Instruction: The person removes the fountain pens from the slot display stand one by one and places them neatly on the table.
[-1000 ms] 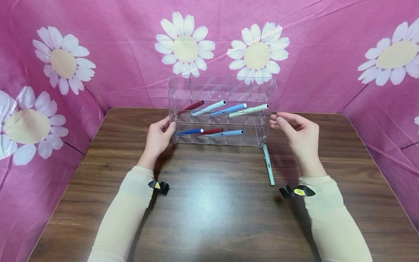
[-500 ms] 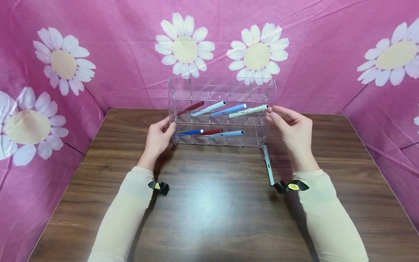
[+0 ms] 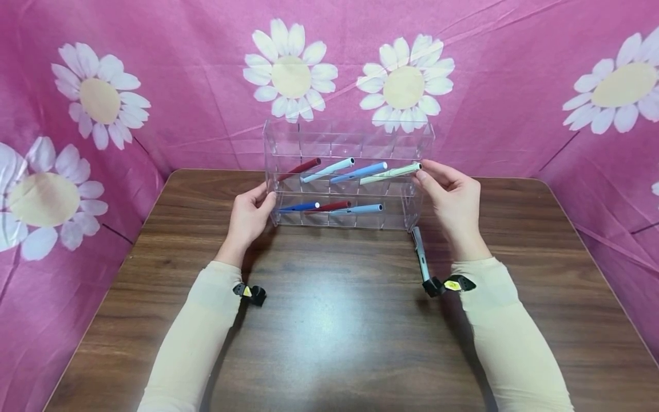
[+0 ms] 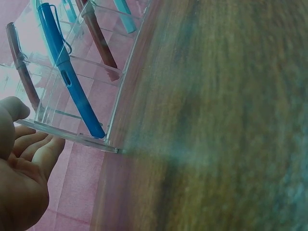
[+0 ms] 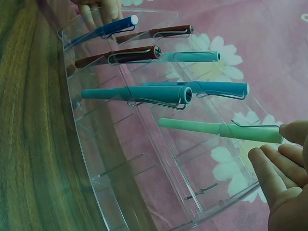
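Observation:
A clear plastic pen rack (image 3: 346, 222) stands at the back of the table with several capped pens in its slots. My left hand (image 3: 249, 217) holds its left side panel, thumb in front and fingers behind; the left wrist view shows a blue pen (image 4: 72, 79) close by. At the right end, my right hand (image 3: 453, 203) is at the cap end of a light green pen (image 3: 391, 173) in the upper row. In the right wrist view, the thumb touches that cap (image 5: 252, 132), while the other fingers (image 5: 269, 175) lie below with a small gap.
A pale teal pen (image 3: 420, 254) lies on the brown wooden table (image 3: 319, 343), right of the rack's front corner, partly covered by the right wrist camera (image 3: 433, 286). Behind the table hangs a pink cloth (image 3: 206, 114) with printed daisies.
My right hand has moved left from beside the rack to the light green pen's cap end. The left hand, the rack and the pens have stayed in place.

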### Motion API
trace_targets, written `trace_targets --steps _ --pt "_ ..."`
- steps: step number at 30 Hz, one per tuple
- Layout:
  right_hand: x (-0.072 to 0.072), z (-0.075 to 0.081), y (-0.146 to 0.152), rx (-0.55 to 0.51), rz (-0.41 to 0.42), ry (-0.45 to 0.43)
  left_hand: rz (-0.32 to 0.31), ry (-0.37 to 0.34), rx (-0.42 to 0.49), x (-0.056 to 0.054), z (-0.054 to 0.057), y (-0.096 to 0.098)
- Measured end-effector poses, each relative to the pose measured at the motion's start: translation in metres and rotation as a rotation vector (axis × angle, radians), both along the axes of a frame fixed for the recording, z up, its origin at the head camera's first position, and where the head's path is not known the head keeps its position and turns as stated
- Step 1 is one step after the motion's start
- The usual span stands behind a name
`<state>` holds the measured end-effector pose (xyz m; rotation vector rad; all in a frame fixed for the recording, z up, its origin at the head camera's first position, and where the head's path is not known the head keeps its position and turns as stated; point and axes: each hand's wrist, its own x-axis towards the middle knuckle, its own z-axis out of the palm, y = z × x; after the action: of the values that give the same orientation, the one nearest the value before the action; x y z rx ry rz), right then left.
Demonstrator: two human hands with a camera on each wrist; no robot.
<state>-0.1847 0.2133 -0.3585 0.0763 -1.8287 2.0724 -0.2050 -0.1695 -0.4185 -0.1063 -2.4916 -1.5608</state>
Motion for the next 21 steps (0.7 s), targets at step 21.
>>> trace_targets --steps 21 --pt "-0.0088 0.0 -0.0098 -0.053 -0.008 0.011 -0.003 -0.005 0.0 -0.0002 -0.0003 -0.0001"
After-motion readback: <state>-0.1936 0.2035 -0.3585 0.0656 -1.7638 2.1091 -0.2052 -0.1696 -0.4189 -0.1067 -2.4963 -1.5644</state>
